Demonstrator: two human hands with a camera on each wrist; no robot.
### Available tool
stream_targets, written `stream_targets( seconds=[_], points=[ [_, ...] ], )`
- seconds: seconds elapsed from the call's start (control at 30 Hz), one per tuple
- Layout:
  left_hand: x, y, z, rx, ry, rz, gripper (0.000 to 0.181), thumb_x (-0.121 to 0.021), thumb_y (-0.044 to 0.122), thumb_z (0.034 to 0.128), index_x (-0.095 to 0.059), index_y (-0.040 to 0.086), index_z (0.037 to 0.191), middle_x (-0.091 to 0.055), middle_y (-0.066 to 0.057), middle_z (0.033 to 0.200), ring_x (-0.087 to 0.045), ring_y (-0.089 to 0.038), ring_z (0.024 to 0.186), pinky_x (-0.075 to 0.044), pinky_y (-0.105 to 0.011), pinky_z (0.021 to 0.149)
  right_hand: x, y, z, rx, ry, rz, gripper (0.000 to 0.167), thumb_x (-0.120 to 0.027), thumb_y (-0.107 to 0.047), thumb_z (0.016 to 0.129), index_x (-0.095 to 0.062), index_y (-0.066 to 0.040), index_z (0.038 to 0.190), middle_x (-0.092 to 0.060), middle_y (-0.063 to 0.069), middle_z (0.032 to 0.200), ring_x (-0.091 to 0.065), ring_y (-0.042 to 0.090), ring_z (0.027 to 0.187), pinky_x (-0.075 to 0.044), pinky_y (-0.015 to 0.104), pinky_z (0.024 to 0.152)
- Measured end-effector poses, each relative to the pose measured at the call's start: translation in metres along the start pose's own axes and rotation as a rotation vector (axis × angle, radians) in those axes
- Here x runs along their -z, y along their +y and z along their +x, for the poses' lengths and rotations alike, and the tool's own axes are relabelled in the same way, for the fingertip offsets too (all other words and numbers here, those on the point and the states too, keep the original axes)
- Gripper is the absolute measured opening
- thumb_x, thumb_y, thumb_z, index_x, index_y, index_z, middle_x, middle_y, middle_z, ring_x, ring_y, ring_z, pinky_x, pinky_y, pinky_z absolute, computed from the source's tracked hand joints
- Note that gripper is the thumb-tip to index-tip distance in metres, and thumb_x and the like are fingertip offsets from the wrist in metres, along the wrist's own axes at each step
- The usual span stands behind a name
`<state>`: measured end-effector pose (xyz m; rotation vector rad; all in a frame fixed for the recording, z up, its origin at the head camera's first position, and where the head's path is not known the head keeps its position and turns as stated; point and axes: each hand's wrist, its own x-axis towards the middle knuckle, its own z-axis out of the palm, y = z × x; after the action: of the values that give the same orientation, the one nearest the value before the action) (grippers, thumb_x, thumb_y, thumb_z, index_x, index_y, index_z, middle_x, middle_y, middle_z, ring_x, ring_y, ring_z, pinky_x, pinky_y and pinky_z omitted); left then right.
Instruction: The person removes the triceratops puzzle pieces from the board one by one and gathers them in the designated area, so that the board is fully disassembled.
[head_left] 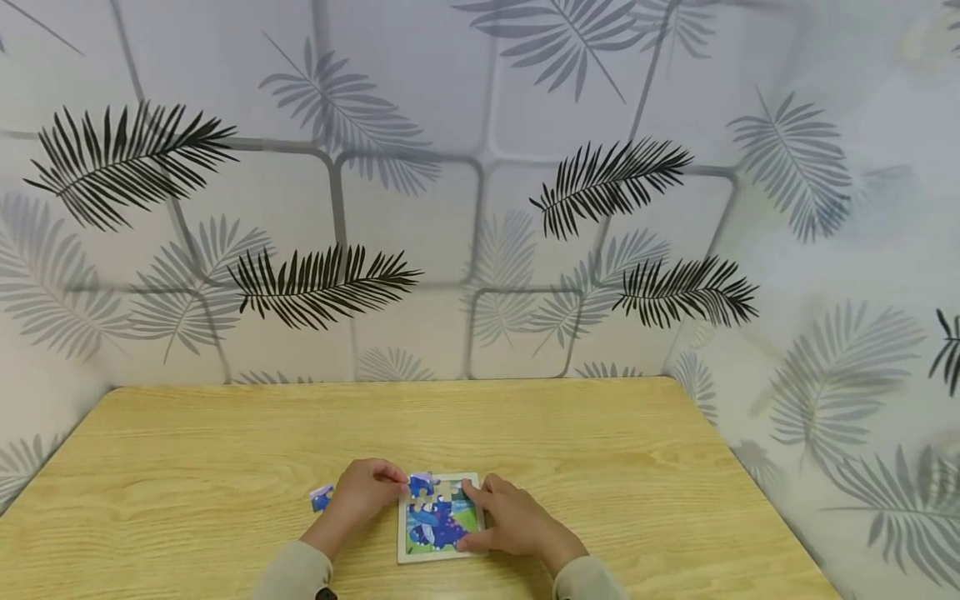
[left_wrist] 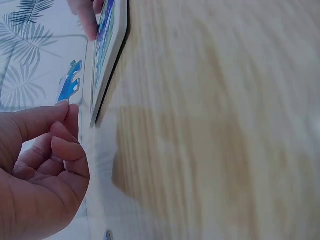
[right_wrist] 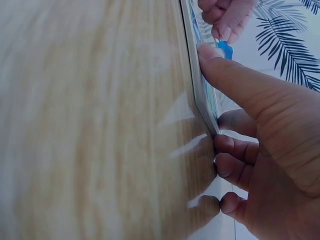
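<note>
A square jigsaw puzzle (head_left: pixel 438 529) in a pale frame lies on the table, showing a blue cartoon animal on green. My left hand (head_left: pixel 369 496) pinches a blue puzzle piece (left_wrist: pixel 69 82) between thumb and forefinger over the far left corner of the frame. Bare gaps show near the puzzle's far side. On the right side of the frame rests my right hand (head_left: pixel 517 517); its thumb (right_wrist: pixel 227 70) and forefinger press on the puzzle, while its other fingertips touch the table beside the edge. Another loose piece (head_left: pixel 321 498) lies left of the frame, beside my left wrist.
The wood-grain table (head_left: pixel 600 450) reaches back to a wall (head_left: pixel 420 333) patterned with leaves. A second leaf-patterned wall (head_left: pixel 847 350) stands along the right. Both sleeves are light coloured.
</note>
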<state>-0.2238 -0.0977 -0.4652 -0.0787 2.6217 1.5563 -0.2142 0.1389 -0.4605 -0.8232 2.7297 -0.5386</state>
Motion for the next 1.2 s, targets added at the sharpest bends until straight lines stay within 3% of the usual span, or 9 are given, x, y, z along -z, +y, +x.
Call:
stream_targets(
  seconds=[0.33, 0.6, 0.87, 1.2],
  points=[
    [0.035, -0.013, -0.001, 0.003, 0.053, 0.028, 0.009, -0.075, 0.006, 0.0762, -0.068, 0.002, 0.081, -0.064, 0.000, 0.075, -0.054, -0.014, 0.070, -0.046, -0.028, 0.064, 0.000, 0.003, 0.001, 0.023, 0.019, -0.004, 0.082, -0.071, -0.050, 0.079, -0.042, -0.008, 0.142, -0.036, -0.005, 0.090, -0.035, 0.010, 0.075, -0.030, 0.023, 0.065],
    [0.058, -0.023, -0.001, 0.022, 0.046, 0.086, 0.008, -0.071, 0.007, 0.0806, -0.069, 0.001, 0.085, -0.067, -0.002, 0.082, -0.058, -0.016, 0.074, -0.049, -0.033, 0.067, -0.001, 0.004, 0.000, 0.028, 0.018, 0.016, 0.082, -0.071, -0.049, 0.079, -0.041, -0.007, 0.143, -0.035, -0.005, 0.089, -0.033, 0.009, 0.074, -0.029, 0.022, 0.064],
    [0.068, -0.029, -0.002, 0.056, 0.038, 0.140, 0.007, -0.071, 0.008, 0.0808, -0.068, 0.002, 0.083, -0.065, -0.002, 0.081, -0.056, -0.016, 0.074, -0.047, -0.032, 0.067, -0.001, 0.003, 0.000, 0.022, 0.013, 0.027, 0.082, -0.071, -0.049, 0.079, -0.041, -0.007, 0.143, -0.035, -0.005, 0.088, -0.033, 0.009, 0.074, -0.028, 0.022, 0.064],
    [0.071, -0.032, -0.002, 0.058, 0.039, 0.192, 0.006, -0.071, 0.007, 0.0807, -0.068, 0.002, 0.080, -0.065, 0.000, 0.074, -0.057, -0.015, 0.069, -0.049, -0.034, 0.066, -0.002, 0.004, 0.000, 0.027, 0.022, 0.023, 0.082, -0.072, -0.049, 0.079, -0.042, -0.007, 0.142, -0.035, -0.005, 0.088, -0.033, 0.009, 0.075, -0.029, 0.022, 0.064]
  ],
)
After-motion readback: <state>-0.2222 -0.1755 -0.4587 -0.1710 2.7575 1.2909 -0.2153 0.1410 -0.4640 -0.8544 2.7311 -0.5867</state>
